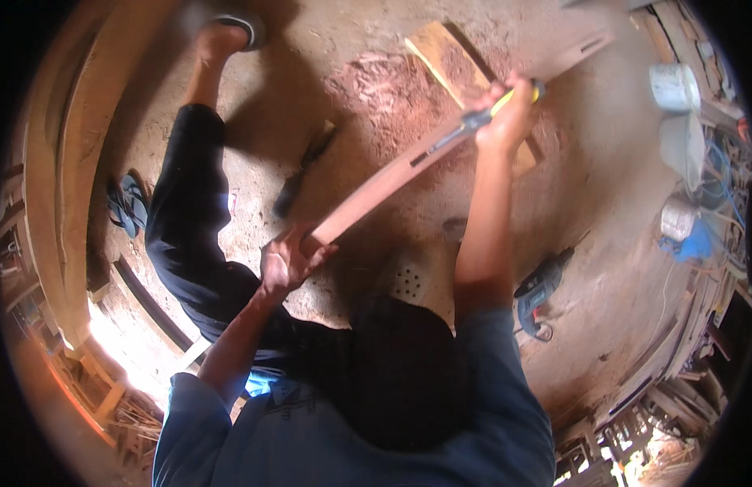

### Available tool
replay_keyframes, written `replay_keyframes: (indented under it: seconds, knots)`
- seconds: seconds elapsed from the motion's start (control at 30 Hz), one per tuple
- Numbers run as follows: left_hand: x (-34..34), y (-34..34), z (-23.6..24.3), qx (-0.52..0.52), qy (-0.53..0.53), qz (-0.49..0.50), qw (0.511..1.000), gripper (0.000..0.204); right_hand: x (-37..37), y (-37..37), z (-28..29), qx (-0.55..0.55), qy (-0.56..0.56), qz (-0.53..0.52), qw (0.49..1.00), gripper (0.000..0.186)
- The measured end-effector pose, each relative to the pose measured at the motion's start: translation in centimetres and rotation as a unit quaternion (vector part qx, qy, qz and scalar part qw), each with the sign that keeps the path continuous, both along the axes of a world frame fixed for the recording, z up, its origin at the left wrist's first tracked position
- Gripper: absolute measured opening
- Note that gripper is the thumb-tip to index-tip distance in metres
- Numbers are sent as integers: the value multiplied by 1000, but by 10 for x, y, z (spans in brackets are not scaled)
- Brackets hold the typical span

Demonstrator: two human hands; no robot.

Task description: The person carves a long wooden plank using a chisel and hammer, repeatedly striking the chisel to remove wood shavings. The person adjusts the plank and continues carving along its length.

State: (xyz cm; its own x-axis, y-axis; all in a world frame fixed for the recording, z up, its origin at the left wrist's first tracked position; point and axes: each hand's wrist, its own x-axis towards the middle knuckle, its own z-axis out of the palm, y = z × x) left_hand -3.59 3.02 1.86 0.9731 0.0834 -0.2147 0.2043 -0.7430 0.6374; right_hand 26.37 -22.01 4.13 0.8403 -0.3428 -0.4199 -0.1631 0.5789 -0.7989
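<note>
A long reddish wooden piece (376, 193) with narrow slots cut in it slants from near my body up to the far right. My left hand (288, 258) is closed around its near end. My right hand (506, 118) grips a chisel-like tool (476, 121) with a yellow-and-black handle. The tool's thin shaft lies along the wood and points toward the nearer slot. Blur hides whether its tip is inside that slot. Beneath the far half of the piece is a pale wooden block (438, 55) resting on the floor.
Wood shavings (380, 93) are scattered around the block. A dark long tool (299, 174) lies left of the piece, and a power drill (542, 288) lies to the right. Sandals (128, 203), large timber (80, 154) and white buckets (676, 88) stand toward the sides.
</note>
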Motion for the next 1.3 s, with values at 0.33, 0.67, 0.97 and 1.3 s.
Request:
replay_keyframes:
  seconds: [0.33, 0.67, 0.97, 1.3]
  knots:
    - [5, -2, 1, 7, 24, 6, 1000, 56, -22, 8, 20, -69, -171, -42, 982, 15]
    - [3, 0, -3, 22, 15, 2, 1000, 54, -6, 2, -14, -53, -21, -5, 998, 18]
    - [1, -2, -3, 51, 9, 11, 999, 53, -43, 17, -31, 14, -68, 43, 997, 50]
    - [-4, 0, -5, 42, -3, 3, 999, 52, -26, 16, 23, 40, -6, -1, 999, 55]
